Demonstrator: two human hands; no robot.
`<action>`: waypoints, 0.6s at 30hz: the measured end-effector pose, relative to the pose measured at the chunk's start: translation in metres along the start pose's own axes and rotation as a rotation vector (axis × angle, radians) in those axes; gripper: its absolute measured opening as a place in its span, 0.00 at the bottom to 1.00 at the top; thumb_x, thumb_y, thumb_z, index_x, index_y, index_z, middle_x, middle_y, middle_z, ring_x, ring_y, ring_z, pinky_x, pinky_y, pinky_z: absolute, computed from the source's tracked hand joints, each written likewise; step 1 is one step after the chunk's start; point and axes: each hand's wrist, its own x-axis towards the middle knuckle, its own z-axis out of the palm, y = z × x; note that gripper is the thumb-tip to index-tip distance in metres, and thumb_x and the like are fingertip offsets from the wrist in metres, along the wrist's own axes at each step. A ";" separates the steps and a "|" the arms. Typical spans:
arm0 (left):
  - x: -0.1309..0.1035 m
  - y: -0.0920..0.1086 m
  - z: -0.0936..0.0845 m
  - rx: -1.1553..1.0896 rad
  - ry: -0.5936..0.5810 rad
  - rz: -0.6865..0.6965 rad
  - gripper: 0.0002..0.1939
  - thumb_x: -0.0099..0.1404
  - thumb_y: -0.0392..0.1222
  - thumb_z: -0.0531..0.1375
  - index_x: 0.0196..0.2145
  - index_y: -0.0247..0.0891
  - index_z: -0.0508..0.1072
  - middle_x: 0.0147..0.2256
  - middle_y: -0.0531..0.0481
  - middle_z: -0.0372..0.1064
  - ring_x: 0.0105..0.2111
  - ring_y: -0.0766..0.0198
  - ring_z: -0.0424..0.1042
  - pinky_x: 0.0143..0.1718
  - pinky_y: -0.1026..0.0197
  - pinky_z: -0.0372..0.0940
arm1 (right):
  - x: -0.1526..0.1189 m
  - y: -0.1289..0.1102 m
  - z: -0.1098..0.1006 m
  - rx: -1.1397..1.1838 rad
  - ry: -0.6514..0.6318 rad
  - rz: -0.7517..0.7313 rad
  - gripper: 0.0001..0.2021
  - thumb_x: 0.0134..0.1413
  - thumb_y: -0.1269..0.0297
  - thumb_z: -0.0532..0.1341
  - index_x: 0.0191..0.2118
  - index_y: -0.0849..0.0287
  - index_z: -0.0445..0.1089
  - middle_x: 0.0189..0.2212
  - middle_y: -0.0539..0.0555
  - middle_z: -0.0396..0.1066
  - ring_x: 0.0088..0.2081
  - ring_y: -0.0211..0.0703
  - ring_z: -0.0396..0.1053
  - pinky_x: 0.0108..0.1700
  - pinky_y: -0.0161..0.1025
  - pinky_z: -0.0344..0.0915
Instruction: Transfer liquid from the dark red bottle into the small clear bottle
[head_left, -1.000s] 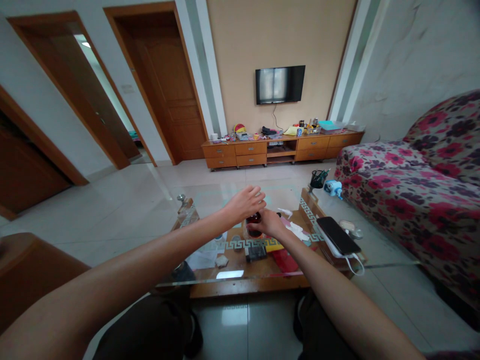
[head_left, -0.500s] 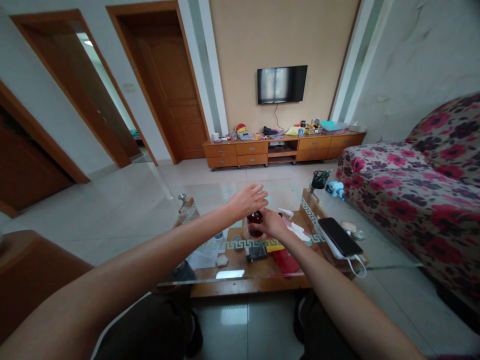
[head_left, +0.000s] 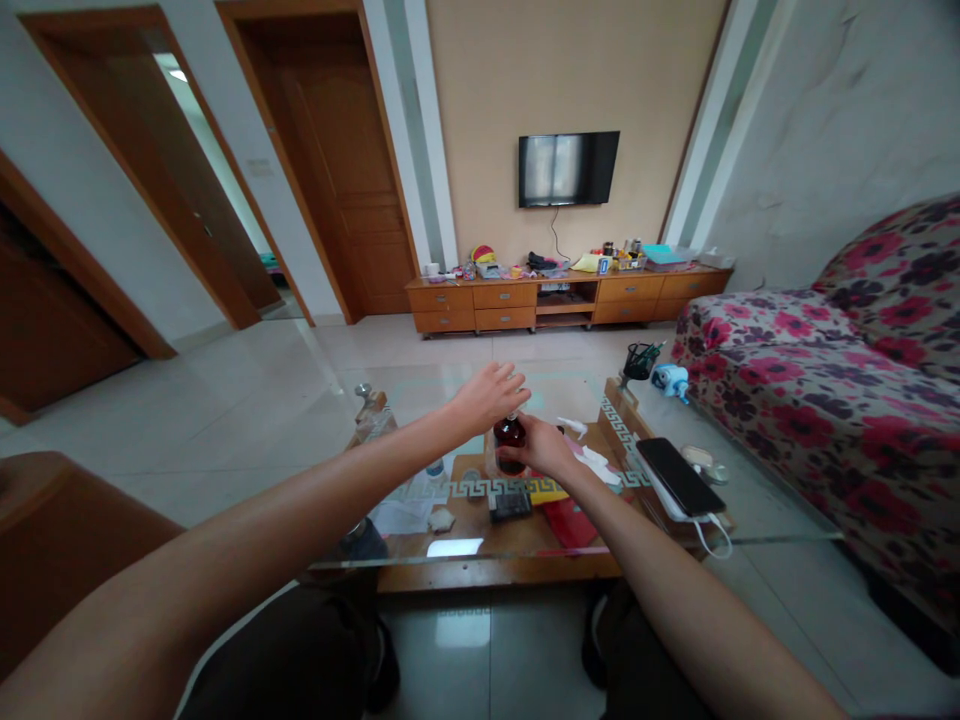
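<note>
Near the middle of the frame, a small dark brown bottle (head_left: 509,439) stands on the glass coffee table (head_left: 757,500). The right hand (head_left: 546,448) is wrapped around its side. The left hand (head_left: 487,393) hovers over its cap, fingers loosely spread, gripping nothing. A black phone (head_left: 677,475) lies to the right.

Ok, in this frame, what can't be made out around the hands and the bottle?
Head view only:
- Bottle cap: hidden under the left hand.
- Right hand grip: fingers wrap behind the bottle, contact unseen.
- Bottle label and contents: too small.
- Items under the glass table: blurred by reflections.
</note>
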 end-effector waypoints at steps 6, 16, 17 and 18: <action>-0.036 -0.006 0.026 -0.202 0.021 -0.329 0.26 0.63 0.37 0.66 0.58 0.41 0.68 0.52 0.41 0.72 0.51 0.50 0.71 0.48 0.52 0.64 | -0.001 -0.003 -0.003 0.051 -0.005 -0.005 0.37 0.53 0.48 0.73 0.66 0.52 0.65 0.56 0.59 0.76 0.53 0.55 0.76 0.53 0.44 0.68; -0.161 -0.016 0.120 -0.985 0.172 -0.953 0.32 0.60 0.60 0.70 0.55 0.44 0.69 0.53 0.42 0.75 0.45 0.51 0.78 0.44 0.51 0.72 | 0.008 0.001 0.010 0.079 0.019 -0.057 0.44 0.54 0.48 0.72 0.73 0.51 0.57 0.65 0.62 0.68 0.61 0.60 0.70 0.61 0.54 0.67; -0.176 -0.018 0.127 -1.015 0.192 -0.937 0.31 0.59 0.60 0.71 0.54 0.43 0.70 0.52 0.42 0.75 0.47 0.50 0.78 0.46 0.50 0.72 | 0.009 0.001 0.011 0.082 0.026 -0.065 0.44 0.54 0.48 0.72 0.73 0.50 0.57 0.65 0.62 0.68 0.61 0.61 0.70 0.61 0.54 0.68; -0.189 -0.020 0.133 -1.024 0.206 -0.926 0.30 0.59 0.59 0.71 0.53 0.43 0.71 0.51 0.43 0.76 0.48 0.49 0.77 0.48 0.49 0.72 | 0.010 0.000 0.013 0.088 0.034 -0.073 0.44 0.54 0.48 0.72 0.73 0.50 0.57 0.65 0.61 0.68 0.61 0.61 0.70 0.62 0.55 0.67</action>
